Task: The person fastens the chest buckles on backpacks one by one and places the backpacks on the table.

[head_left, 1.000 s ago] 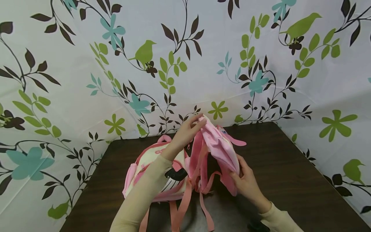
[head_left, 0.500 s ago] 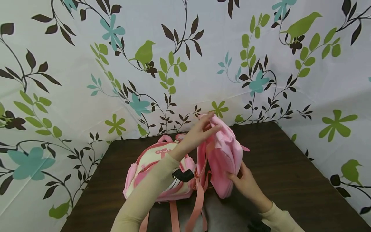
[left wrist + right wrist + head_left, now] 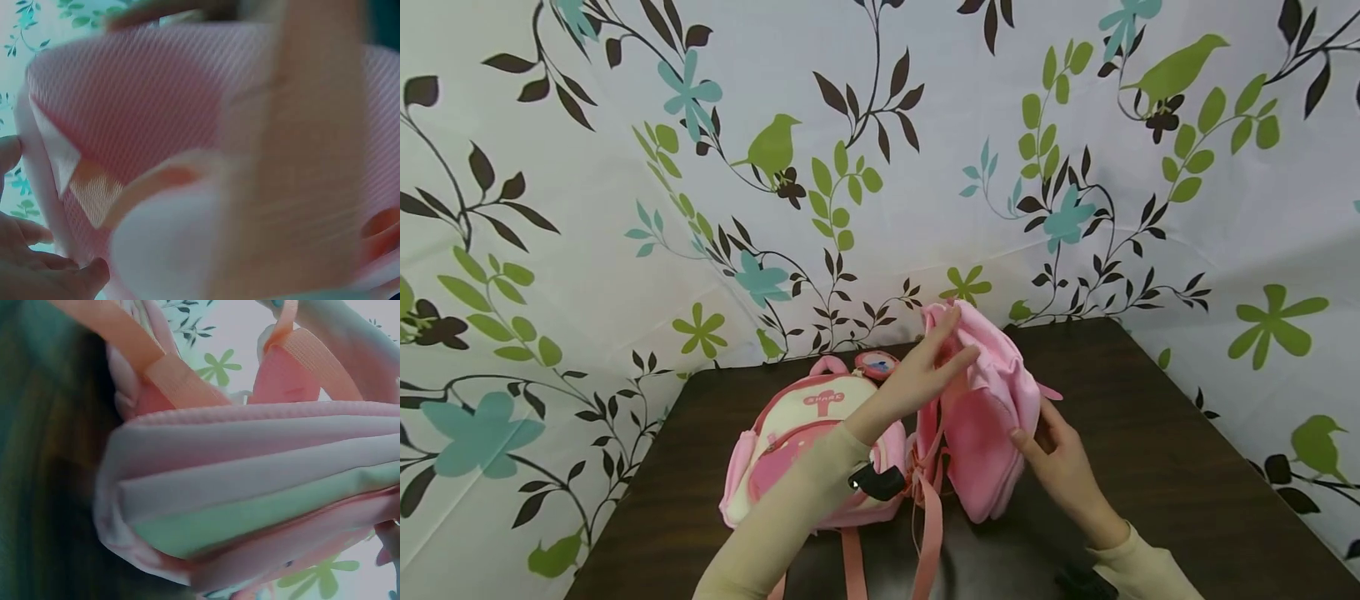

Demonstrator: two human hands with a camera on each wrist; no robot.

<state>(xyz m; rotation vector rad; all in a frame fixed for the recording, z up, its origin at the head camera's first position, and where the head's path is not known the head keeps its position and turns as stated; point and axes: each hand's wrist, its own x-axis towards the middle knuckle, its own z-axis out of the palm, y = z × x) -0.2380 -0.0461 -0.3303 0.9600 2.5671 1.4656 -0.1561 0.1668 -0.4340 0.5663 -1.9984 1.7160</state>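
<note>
A pink backpack [image 3: 992,408] stands on end at the right of the middle in the head view. My left hand [image 3: 928,367] holds it near its top edge, with the thumb on the near side. My right hand [image 3: 1063,467] grips its lower right edge between thumb and fingers. Pink mesh padding [image 3: 144,94] fills the left wrist view, with a blurred strap [image 3: 300,156] across it. The right wrist view shows the bag's striped side [image 3: 250,469] and peach straps [image 3: 125,337]. Beside it lies a white and pink backpack [image 3: 790,417] with lettering on its front.
Both bags are on a dark wooden table [image 3: 1150,433]. A round red-rimmed tag [image 3: 876,364] lies behind the white and pink backpack. Loose straps [image 3: 853,558] hang toward the front. A patterned cloth [image 3: 910,208] stands behind the table.
The pink backpack has turned and shifted right, so more of its pink panel faces me. My left hand has moved right with its top; my right hand has moved slightly right too.
</note>
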